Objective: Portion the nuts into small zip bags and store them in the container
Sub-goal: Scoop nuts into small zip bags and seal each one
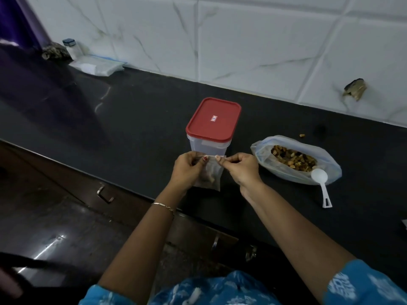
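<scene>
A: How many of each thing are on the black counter?

B: One clear container with one red lid on it, one large plastic bag lying open with mixed nuts in it, one white spoon, and one loose nut just behind the large bag. One small zip bag is in the person's hands.

A: Is there any writing?

B: A small red and white sticker sits in the middle of the lid, but it is too small to read.

A: How are the hands placed?

B: Both forearms reach forward side by side. The left hand, with one thin bracelet on its wrist, pinches the left end of the small zip bag's top edge between its thumb and curled fingers. The right hand pinches the right end in the same way.

A: Where is that bag?

B: It hangs between the two hands just in front of the container, over the counter's near edge, with a few nuts at its bottom.

A: And the spoon?

B: Its bowl rests on the near edge of the large bag, and its handle lies on the counter, pointing towards the person.

A: Anything further off?

B: At the far left, by the tiled wall, there is one jar with a dark cap and one flat clear packet
</scene>
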### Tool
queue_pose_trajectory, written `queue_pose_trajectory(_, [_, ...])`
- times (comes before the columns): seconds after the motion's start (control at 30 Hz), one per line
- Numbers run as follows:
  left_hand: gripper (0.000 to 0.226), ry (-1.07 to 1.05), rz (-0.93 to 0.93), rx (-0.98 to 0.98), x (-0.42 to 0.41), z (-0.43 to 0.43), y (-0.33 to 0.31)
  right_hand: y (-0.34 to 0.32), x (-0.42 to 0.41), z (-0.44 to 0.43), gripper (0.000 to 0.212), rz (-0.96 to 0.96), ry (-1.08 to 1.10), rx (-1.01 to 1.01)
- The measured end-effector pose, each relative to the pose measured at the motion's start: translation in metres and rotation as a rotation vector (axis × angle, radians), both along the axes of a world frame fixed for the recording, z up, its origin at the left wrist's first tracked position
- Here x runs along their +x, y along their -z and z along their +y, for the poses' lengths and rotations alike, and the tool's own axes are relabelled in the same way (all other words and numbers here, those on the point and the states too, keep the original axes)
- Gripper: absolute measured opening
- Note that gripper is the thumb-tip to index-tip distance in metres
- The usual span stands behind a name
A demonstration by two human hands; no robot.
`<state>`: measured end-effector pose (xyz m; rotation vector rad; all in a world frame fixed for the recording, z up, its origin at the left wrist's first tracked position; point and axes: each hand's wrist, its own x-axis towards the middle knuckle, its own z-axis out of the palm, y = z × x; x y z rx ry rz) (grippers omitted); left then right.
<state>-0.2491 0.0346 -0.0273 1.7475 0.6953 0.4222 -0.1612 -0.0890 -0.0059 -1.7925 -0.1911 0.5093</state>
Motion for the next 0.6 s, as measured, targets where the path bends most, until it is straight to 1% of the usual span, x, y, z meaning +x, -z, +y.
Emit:
queue_pose_trajectory(0.07, [0.019,0.014,0.070,-0.021,0.001,0.006,0.003,0.002,0.001,0.001,0.023,0.052,-0.010,-0.021])
queue_pose_trajectory(0.13, [0.031,0.044,0.137,-0.075,0.000,0.011,0.006,0.006,0.001,0.000,0.021,0.088,-0.029,-0.057])
queue_pose_trajectory(0.2, [0.040,0.030,0.187,-0.059,-0.001,0.015,0.011,0.012,0.001,0.001,0.018,0.111,-0.033,-0.094])
queue_pose_trajectory(0.27, [0.035,-0.006,0.205,-0.002,0.000,0.018,0.015,0.019,0.001,0.003,0.015,0.122,-0.019,-0.112])
queue_pose_trajectory(0.4, [0.014,-0.021,0.236,0.080,0.003,0.019,0.012,0.028,0.003,0.002,0.011,0.097,0.002,-0.127])
queue_pose_trajectory(0.43, [0.016,-0.028,0.223,0.110,0.003,0.018,0.011,0.028,0.004,-0.001,0.010,0.094,0.002,-0.121])
queue_pose_trajectory(0.47, [0.023,-0.042,0.200,0.163,0.003,0.016,0.008,0.028,0.005,-0.004,0.011,0.094,-0.001,-0.119])
queue_pose_trajectory(0.53, [0.033,-0.103,0.144,0.346,0.004,0.009,0.004,0.026,0.007,-0.013,0.011,0.081,-0.006,-0.120])
queue_pose_trajectory(0.6, [0.033,-0.169,0.074,0.502,0.009,-0.004,-0.003,0.024,0.010,-0.026,0.010,0.051,0.007,-0.107])
